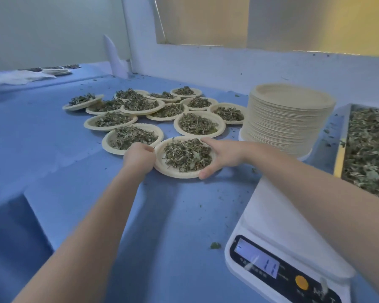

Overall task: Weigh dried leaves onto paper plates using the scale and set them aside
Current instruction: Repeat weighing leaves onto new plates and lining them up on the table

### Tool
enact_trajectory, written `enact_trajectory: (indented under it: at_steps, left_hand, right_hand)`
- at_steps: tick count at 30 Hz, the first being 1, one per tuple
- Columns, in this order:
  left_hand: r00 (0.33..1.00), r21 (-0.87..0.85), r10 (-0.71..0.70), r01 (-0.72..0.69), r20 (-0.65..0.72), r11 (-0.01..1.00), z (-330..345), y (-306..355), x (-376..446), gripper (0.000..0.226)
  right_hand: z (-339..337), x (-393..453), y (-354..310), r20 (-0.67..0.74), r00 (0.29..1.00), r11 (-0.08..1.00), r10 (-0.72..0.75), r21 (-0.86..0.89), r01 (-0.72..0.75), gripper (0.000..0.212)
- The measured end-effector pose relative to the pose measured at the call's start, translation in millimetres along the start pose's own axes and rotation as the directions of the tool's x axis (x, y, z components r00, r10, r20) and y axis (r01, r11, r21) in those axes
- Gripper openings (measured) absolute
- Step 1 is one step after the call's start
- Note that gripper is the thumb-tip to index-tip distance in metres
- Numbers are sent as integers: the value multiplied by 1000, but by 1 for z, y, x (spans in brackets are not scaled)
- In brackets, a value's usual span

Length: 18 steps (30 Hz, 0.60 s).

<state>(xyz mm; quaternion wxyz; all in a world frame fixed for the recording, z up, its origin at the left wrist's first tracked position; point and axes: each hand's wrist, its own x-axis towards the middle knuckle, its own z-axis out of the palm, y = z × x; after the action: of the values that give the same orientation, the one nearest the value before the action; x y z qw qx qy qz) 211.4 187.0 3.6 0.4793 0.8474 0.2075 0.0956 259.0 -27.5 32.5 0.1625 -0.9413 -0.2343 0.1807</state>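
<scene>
Currently both hands on one round beige paper plate of dried green leaves (185, 157), sitting on the blue table cover (74, 162) at the near edge of the cluster of filled plates (153, 110). Left hand (139, 157) curled over the plate's left rim; right hand (222, 155) spans the right rim, thumb at the near edge, fingers at the far edge. White digital scale (278, 248) near right, platform bare, display lit. Tall stack of empty beige paper plates (287, 121) behind it. Tray of loose dried leaves (372, 145) far right.
</scene>
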Motion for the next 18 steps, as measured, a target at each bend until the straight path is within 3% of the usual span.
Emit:
enact_trajectory:
  at_steps: [6, 12, 18]
  left_hand:
    - [999, 74, 28, -26, -30, 997, 14, 13, 34, 30]
    - [996, 222, 72, -57, -61, 973, 30, 28, 63, 28]
    - [994, 254, 12, 16, -109, 967, 48, 39, 80, 27]
  right_hand:
    - [-18, 40, 14, 18, 999, 1000, 28, 15, -28, 117]
    - [-30, 79, 25, -64, 998, 1000, 8, 30, -6, 107]
    - [-25, 104, 23, -200, 979, 999, 22, -30, -29, 87]
